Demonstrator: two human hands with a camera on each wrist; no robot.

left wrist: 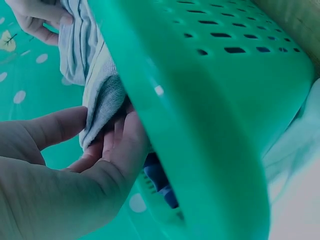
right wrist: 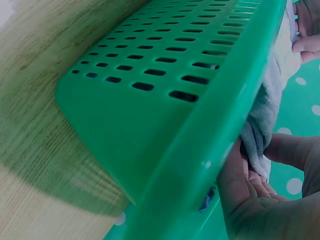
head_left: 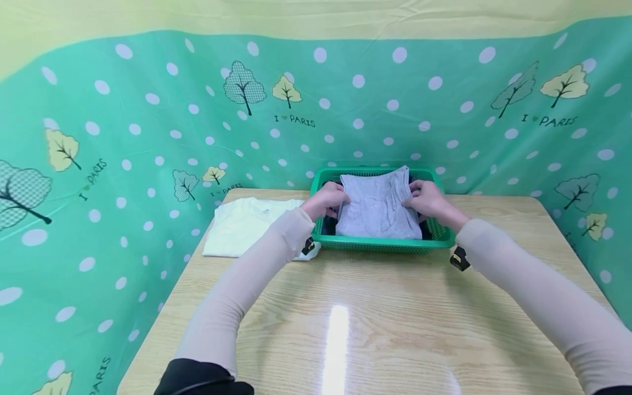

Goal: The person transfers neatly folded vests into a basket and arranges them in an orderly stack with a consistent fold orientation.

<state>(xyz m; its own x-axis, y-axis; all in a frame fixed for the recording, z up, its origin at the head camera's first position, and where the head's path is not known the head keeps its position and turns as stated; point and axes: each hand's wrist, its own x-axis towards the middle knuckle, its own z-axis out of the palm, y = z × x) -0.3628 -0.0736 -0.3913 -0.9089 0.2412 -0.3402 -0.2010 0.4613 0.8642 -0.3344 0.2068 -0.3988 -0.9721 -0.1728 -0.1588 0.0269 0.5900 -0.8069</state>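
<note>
A folded grey shirt (head_left: 377, 206) lies across the top of the green plastic basket (head_left: 382, 242), its far right corner raised above the back rim. At the shirt's left edge my left hand (head_left: 326, 201) pinches the cloth, thumb on top and fingers beneath, as the left wrist view shows. My right hand (head_left: 429, 198) grips the opposite edge the same way, with a thick folded layer (right wrist: 260, 135) between thumb and fingers. Dark blue cloth (left wrist: 157, 175) shows inside the basket below the shirt, mostly hidden by it.
A folded white T-shirt (head_left: 247, 225) lies on the wooden table (head_left: 395, 312) left of the basket, partly behind my left forearm. A green dotted curtain (head_left: 276, 131) hangs close behind the basket and along both sides of the table.
</note>
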